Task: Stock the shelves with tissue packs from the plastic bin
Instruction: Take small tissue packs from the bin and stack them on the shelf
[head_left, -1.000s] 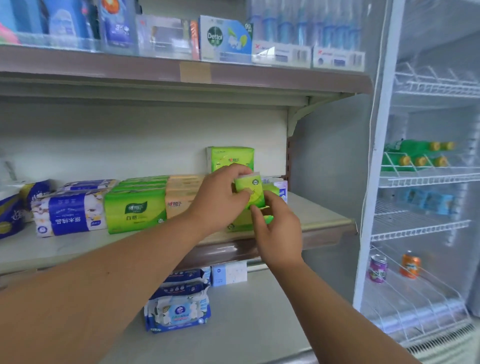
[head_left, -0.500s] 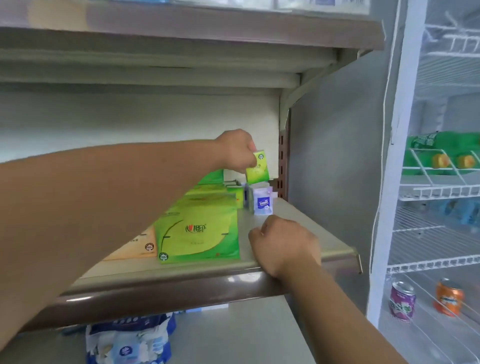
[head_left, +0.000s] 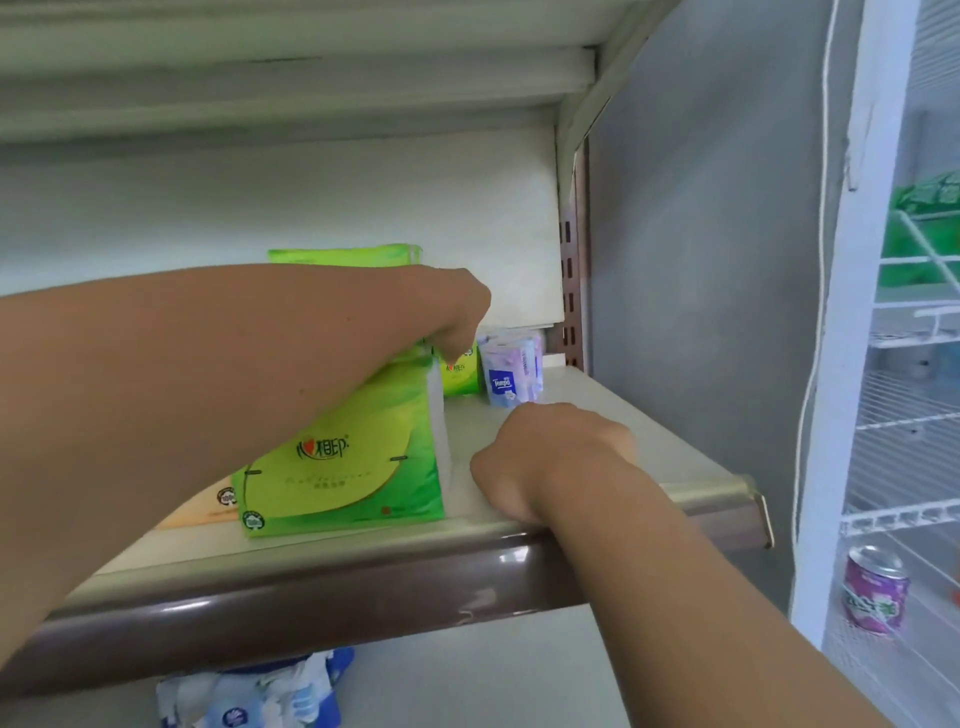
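My left hand (head_left: 457, 317) reaches across the shelf (head_left: 363, 582) and pinches the top of a small green tissue pack (head_left: 461, 373). That pack stands upright at the back, between a large flat green tissue pack (head_left: 343, 462) and a blue-and-white Tempo pack (head_left: 511, 371). My right hand (head_left: 556, 452) rests on the shelf near its front edge, fingers curled, with nothing visible in it. The plastic bin is out of view.
Another green pack (head_left: 343, 254) stands behind my left forearm, and an orange pack (head_left: 208, 509) lies left of the flat green one. Wet-wipe packs (head_left: 249, 696) sit on the lower shelf. A white wire-rack fridge at right holds a purple can (head_left: 875, 587) and green bottles (head_left: 924, 234).
My left hand has carried the small green pack back and down onto the shelf beside the Tempo pack. The right hand came down to rest on the shelf. The view moved closer.
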